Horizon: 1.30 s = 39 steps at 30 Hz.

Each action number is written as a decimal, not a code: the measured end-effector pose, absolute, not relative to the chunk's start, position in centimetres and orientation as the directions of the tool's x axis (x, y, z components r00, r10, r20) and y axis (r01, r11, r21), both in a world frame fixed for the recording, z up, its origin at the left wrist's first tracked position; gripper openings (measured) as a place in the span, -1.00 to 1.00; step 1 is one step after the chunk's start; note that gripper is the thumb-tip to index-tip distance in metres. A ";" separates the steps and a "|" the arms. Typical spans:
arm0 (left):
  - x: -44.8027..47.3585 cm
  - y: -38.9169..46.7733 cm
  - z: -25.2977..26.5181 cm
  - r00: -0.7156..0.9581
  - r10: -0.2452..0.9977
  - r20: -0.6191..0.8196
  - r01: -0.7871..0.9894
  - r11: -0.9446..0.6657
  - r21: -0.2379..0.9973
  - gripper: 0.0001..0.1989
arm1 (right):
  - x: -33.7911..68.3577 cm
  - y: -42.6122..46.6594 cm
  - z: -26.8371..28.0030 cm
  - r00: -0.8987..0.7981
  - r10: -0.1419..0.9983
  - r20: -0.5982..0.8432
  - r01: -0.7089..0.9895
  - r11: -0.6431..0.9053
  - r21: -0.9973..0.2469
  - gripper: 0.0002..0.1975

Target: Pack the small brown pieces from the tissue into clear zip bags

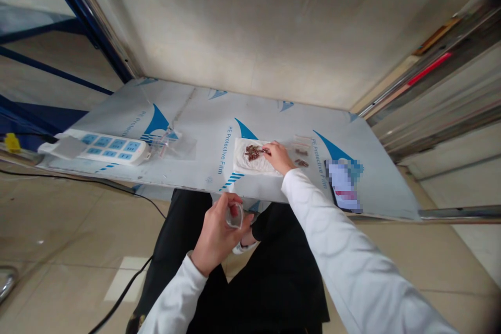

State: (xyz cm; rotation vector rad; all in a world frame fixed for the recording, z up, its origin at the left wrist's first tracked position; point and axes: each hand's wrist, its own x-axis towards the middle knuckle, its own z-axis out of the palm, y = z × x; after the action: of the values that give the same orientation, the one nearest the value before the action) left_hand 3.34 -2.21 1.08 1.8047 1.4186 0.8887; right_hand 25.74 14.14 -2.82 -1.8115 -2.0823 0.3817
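My left hand (222,229) is curled round a small clear plastic bag (235,215), holding its mouth open in front of the table edge, above my lap. My right hand (277,156) reaches over a white folded pad (242,164), fingertips pinched at the right side of a pile of small brown, screw-like pieces (253,152). One such piece seems to be at the fingertips, though it is too small to identify surely. Right of that hand lie small clear bags (303,142), with a few brown pieces (301,163) in or by them.
A white power strip (113,149) with blue sockets sits at the table's left, beside crumpled clear bags (166,141). A phone (343,186) lies near the right front edge. The table (203,109) wears printed protective film. A black cable (129,282) crosses the floor.
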 end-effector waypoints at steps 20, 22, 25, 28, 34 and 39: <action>3.0 -1.3 1.0 0.166 0.983 0.073 0.497 -0.148 0.855 -0.83 | 25.2 14.3 -2.5 0.020 1.000 0.014 0.958 -0.015 -0.287 -0.78; 3.0 -1.3 0.8 0.171 0.984 0.059 0.496 -0.138 0.857 -0.83 | 25.3 14.7 -2.4 0.027 1.000 0.007 0.956 -0.024 -0.294 -0.81; 3.1 -1.3 0.6 0.187 0.981 0.049 0.496 -0.137 0.858 -0.82 | 25.3 15.1 -2.2 0.042 0.999 0.005 0.947 -0.039 -0.317 -0.83; 3.1 -1.2 0.4 0.194 0.980 0.044 0.495 -0.136 0.858 -0.83 | 25.3 15.2 -1.8 0.071 0.997 0.029 0.931 -0.056 -0.360 -0.81; 3.4 -0.6 0.4 0.197 0.976 0.090 0.493 -0.178 0.852 -0.77 | 25.1 13.8 -0.3 0.094 0.986 0.138 0.859 -0.010 -0.513 -0.81; 5.3 0.8 1.3 0.163 0.968 0.190 0.439 -0.244 0.865 -0.66 | 22.8 8.1 3.7 0.135 0.951 0.279 0.630 0.135 -0.765 -0.84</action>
State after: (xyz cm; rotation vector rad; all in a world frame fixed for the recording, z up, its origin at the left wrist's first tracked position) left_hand 5.29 0.76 1.28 1.7828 1.3400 1.0231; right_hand 22.79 8.09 3.69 -1.5794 -1.5789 0.4858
